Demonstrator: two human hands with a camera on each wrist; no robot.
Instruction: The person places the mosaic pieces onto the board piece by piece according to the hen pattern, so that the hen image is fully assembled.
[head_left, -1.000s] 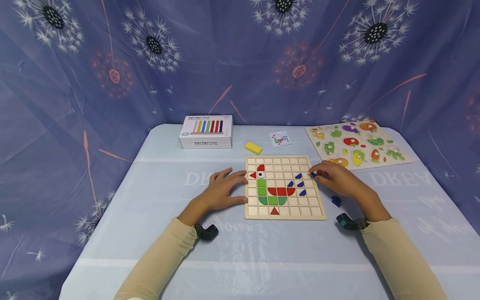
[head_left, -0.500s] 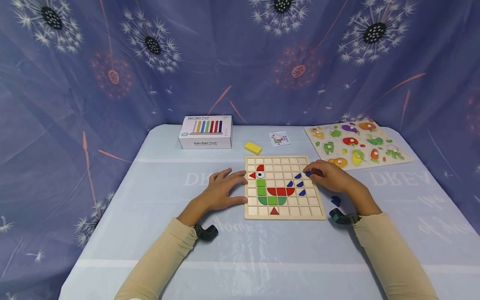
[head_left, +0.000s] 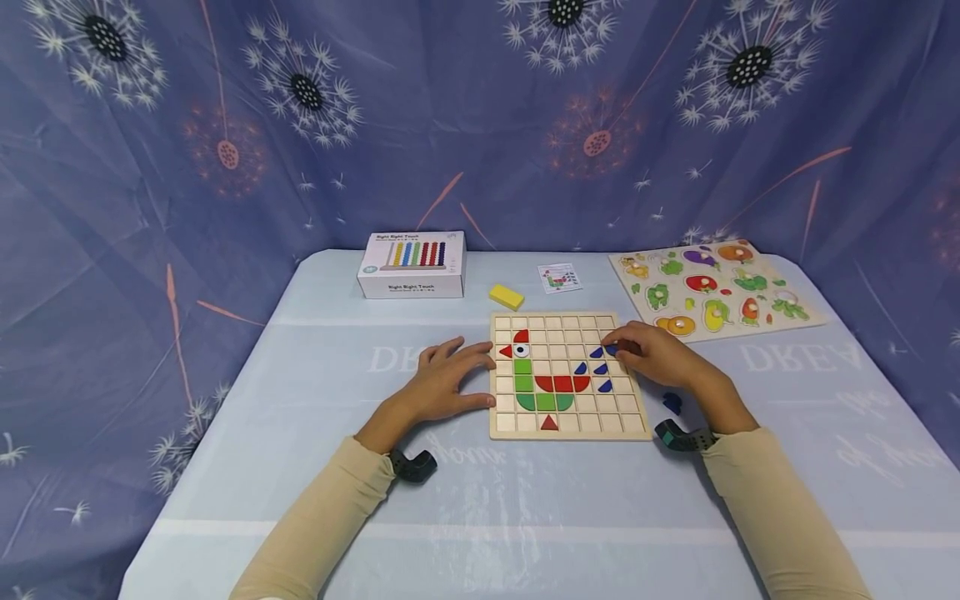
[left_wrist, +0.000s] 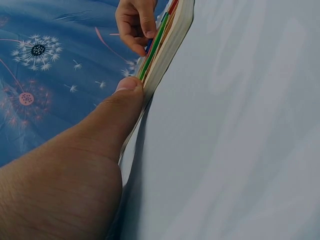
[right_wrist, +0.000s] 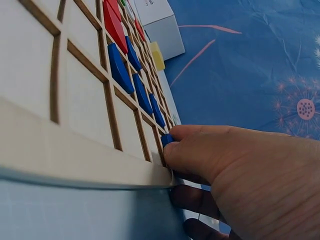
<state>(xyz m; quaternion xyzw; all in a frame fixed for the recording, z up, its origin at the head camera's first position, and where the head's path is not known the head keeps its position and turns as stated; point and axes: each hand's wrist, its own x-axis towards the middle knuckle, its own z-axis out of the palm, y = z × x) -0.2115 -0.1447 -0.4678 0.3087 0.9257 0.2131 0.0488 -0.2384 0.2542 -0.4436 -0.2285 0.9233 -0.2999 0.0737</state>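
Observation:
A wooden grid board (head_left: 570,437) lies mid-table, with red, green and blue pieces forming a bird around a round eye piece (head_left: 521,350). My left hand (head_left: 446,383) rests at its left edge, fingers spread; in the left wrist view the thumb (left_wrist: 131,86) lies along the board's side. At the upper right of the grid, my right hand (head_left: 663,357) pinches a blue curved piece (right_wrist: 166,139) between thumb and forefinger, low over a cell by the right rim. Several blue pieces (head_left: 604,386) sit in nearby cells. A red triangle (head_left: 549,422) sits in the bottom row.
Loose blue pieces (head_left: 672,403) lie right of the board, beneath the right wrist. Behind the board are a yellow block (head_left: 507,296), a small picture card (head_left: 560,277) and a white box (head_left: 412,287). A vegetable puzzle board (head_left: 716,287) lies at the back right.
My right hand has moved left from beyond the board's right edge to over the grid's upper right cells, carrying the blue piece. The left hand has stayed in place.

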